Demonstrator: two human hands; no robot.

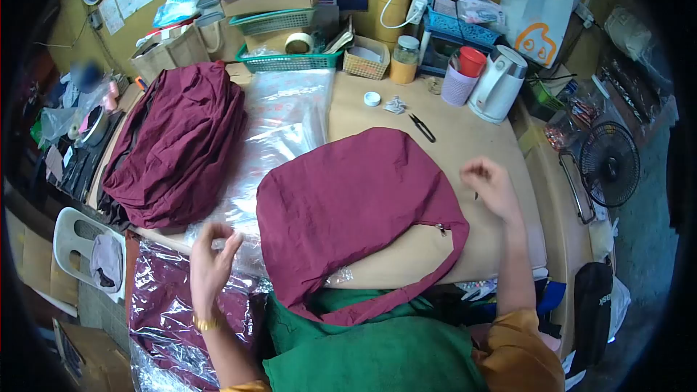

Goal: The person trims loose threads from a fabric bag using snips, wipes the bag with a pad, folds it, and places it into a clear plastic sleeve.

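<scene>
A maroon fabric bag (341, 196) lies flat on the brown-covered table in front of me, its strap looping toward my lap. A small metal zipper pull (441, 229) shows near the strap's right end. My left hand (210, 265) hovers left of the bag, fingers loosely curved, thumb apart, holding nothing visible. To the bag's right, my right hand (494, 187) is raised with its fingers curled in. A small dark tip shows below those fingers; what it belongs to I cannot make out. Black thread snips (422, 128) rest beyond the bag.
Clear plastic sheets (279, 116) lie beside a maroon fabric pile (178, 145). Plastic-wrapped maroon items (163, 276) sit at lower left. Toward the back stand a green basket (287, 62), a jar (404, 59), a purple cup (459, 86) and a kettle (499, 85). A fan (610, 163) stands right.
</scene>
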